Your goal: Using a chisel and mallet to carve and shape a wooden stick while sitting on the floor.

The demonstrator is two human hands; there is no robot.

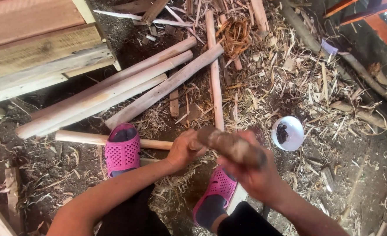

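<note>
Stick (230, 146) is gripped by both hands: left hand (182, 150) closes on its end, right hand (254, 172) wraps its middle. White cup (288, 133) sits near, among shavings (285, 78).

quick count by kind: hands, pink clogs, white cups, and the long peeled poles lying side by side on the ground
hands: 2, left hand and right hand, both on a brown wood piece
pink clogs: 2
white cup: 1
long peeled poles: 4
total: 9

Dirt floor (359, 175) under me, thick with wood shavings (289, 83); peeled poles (114, 94) lie across it, a small white bowl (288, 133) just beside them.
</note>
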